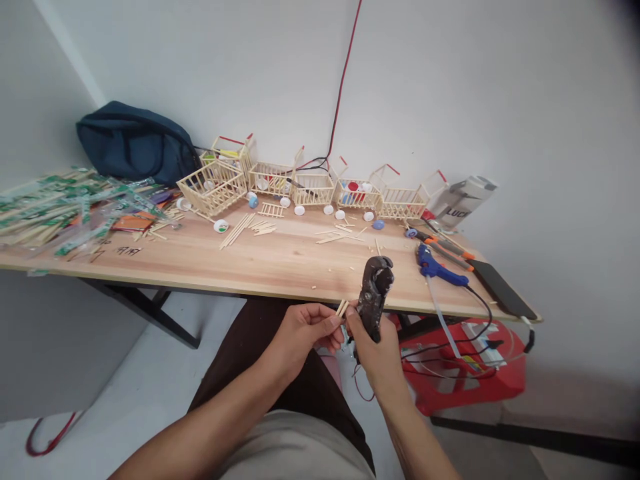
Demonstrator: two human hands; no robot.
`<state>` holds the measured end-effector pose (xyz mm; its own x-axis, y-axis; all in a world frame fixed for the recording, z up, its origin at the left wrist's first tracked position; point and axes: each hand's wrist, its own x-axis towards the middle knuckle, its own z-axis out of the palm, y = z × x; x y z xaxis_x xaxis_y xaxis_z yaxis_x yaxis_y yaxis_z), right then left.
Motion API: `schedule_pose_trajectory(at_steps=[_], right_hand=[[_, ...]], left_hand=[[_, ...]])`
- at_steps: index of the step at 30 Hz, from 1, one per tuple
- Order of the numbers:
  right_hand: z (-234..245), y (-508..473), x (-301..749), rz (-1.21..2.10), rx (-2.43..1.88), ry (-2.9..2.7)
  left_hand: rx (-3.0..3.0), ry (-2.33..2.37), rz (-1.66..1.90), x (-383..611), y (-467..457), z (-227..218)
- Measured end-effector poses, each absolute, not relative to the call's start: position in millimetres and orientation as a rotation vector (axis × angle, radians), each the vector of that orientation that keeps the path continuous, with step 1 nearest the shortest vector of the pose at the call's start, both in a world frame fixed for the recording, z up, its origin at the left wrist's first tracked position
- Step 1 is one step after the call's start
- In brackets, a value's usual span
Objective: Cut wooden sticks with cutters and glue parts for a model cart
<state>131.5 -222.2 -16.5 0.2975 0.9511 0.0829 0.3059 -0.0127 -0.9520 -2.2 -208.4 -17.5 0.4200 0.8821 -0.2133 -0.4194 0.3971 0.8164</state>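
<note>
My left hand (pixel 305 330) is closed in a pinch on a couple of short wooden sticks (pixel 342 308), held just below the near edge of the wooden table (pixel 280 267). My right hand (pixel 374 347) is wrapped round the handles of dark cutting pliers (pixel 374 293), jaws pointing up beside the sticks. Both hands meet over my lap, thumbs almost touching.
A row of small stick-built carts (pixel 300 183) with bottle-cap wheels lines the table's back. Loose sticks (pixel 245 227) lie mid-table, stick packets (pixel 65 207) at left, a dark blue bag (pixel 135 143) behind. A blue glue gun (pixel 440 267), screwdrivers and a phone (pixel 503 288) lie right; a red stool (pixel 465 367) stands below.
</note>
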Motion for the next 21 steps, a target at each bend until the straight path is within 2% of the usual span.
schedule_pose_trajectory(at_steps=[7,14,21], right_hand=[[-9.2,-223.9,137.7,0.868,-1.439,-1.291],[-12.9,-223.9,138.6,0.667,-1.584,-1.398],[-15.0,-222.3,137.0,0.693,-1.582,-1.366]], left_hand=[[0.738,0.683,0.926,-5.6,-207.3,-12.9],[0.825,0.787,0.987,0.0,-209.8,-15.9],[0.654,0.577,0.774,-9.2,-204.5,-19.4]])
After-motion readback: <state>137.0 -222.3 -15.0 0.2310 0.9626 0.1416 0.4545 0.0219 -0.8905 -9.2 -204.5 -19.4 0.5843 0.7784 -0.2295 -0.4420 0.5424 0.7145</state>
